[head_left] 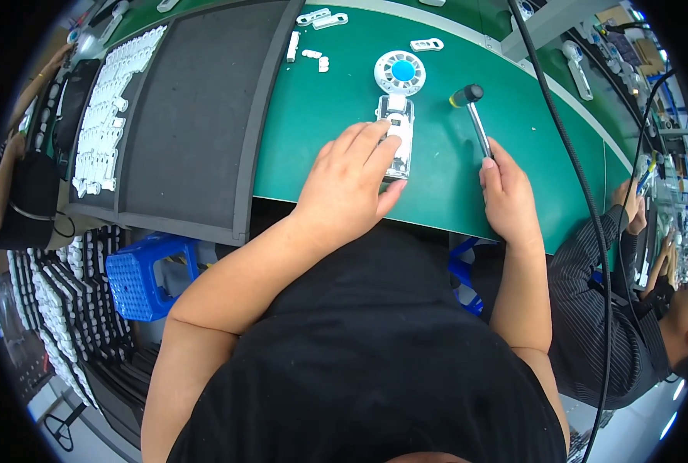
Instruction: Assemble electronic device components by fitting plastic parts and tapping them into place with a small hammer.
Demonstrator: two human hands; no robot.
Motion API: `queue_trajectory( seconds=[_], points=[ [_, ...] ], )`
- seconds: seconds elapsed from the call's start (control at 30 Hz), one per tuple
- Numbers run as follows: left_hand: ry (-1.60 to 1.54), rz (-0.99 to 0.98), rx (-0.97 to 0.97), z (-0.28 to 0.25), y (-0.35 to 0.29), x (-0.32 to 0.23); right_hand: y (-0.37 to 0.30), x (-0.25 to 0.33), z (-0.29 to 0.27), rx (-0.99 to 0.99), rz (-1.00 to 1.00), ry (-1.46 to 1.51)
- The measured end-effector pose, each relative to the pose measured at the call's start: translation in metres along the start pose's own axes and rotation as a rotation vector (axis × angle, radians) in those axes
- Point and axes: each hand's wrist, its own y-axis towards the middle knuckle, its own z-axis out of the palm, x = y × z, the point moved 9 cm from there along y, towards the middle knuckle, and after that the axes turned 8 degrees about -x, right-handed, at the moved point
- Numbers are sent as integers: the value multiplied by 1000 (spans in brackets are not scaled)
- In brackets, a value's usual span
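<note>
A white handheld fan (400, 86) with a round, slotted head and blue centre lies on the green mat. Its body rests in a clear, box-like holder (410, 123). My left hand (345, 181) bends its fingers over the body from the left, with the thumb at the lower end; the fingers hide part of it. To the right, my right hand (510, 197) is closed round the metal handle of a small mallet (478, 123). The mallet's black and yellow head is raised above the mat, apart from the fan.
Small white parts (322, 60) and white housings (427, 45) lie farther back on the mat. A black tray (197, 116) with rows of white pieces stands on the left. A black cable (572, 147) hangs on the right, near a co-worker in a striped shirt (591, 324).
</note>
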Motion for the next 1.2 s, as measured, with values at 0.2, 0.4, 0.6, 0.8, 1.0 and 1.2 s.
queue_trajectory(
  seconds=[0.2,0.4,0.6,0.8,1.0,1.2],
  points=[
    [-16,-31,7,2,0,4,2,4,2,-13,-98,8],
    [21,-26,34,4,-4,6,3,4,-7,-20,-94,-136],
    [3,-9,13,5,-7,10,2,9,-45,-304,-303,-636],
    [-41,-55,8,1,-5,7,-25,58,31,-43,-551,12],
    [-115,-72,29,-4,-6,7,-11,81,68,-40,-556,231],
    [-426,-231,-32,-40,-20,3,-22,106,80,-69,-637,17]
  ],
)
